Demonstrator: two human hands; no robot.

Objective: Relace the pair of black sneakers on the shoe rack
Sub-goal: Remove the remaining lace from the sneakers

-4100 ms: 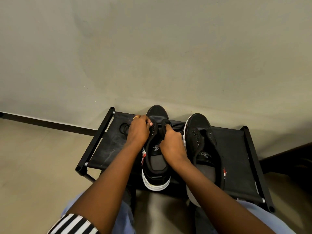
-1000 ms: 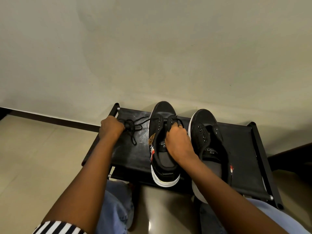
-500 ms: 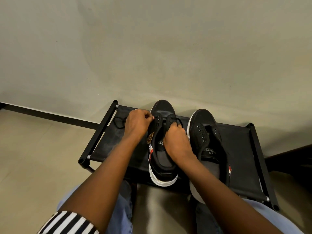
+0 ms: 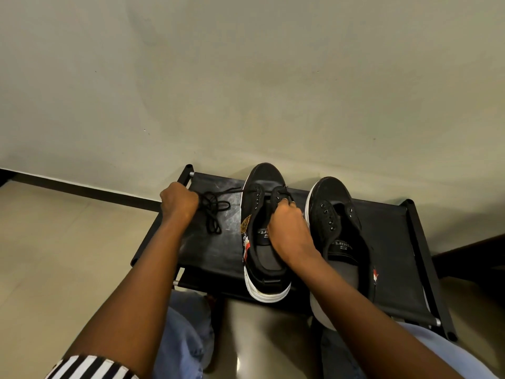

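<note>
Left hand (image 4: 179, 201) grips black lace (image 4: 214, 212), pulling it sideways thru left sneaker (image 4: 263, 236) on shoe rack (image 4: 393, 242); right hand (image 4: 287, 222) pinches eyelet flap (top holes unlaced). Next: thread the next hole.

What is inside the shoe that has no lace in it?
Inside the right sneaker you can see a grey insole and a printed tongue label. The toe end is dark, and the right forearm covers part of the heel.

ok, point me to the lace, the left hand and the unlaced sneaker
lace (image 4: 214, 212), head view, on the loose loops lying on the rack.
left hand (image 4: 179, 202), head view, on the back of the fist.
unlaced sneaker (image 4: 332, 191), head view, on its toe cap.
</note>
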